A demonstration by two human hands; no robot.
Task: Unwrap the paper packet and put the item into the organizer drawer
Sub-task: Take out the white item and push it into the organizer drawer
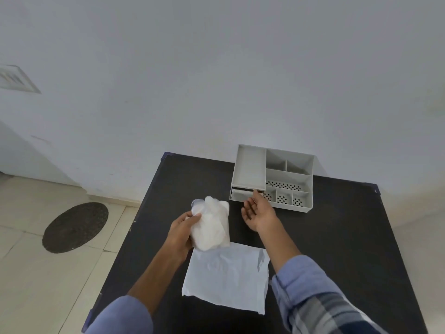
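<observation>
A black table stood against a pale wall, above a tiled floor.

The left hand point(181, 231) gripped a white item point(212, 225) above the table point(337, 237); the unfolded paper point(226, 278) lay flat beneath. The right hand point(258, 212), fingers spread, reached the grey organizer's point(277, 179) slightly open drawer point(240, 194). A dark round mat point(75, 227) lay on the floor point(36, 273).

One head-worn camera looks forward and steeply down over the near edge of the black table point(337, 237). It sits close above, facing the table's far edge and the wall point(216, 80) beyond.
</observation>
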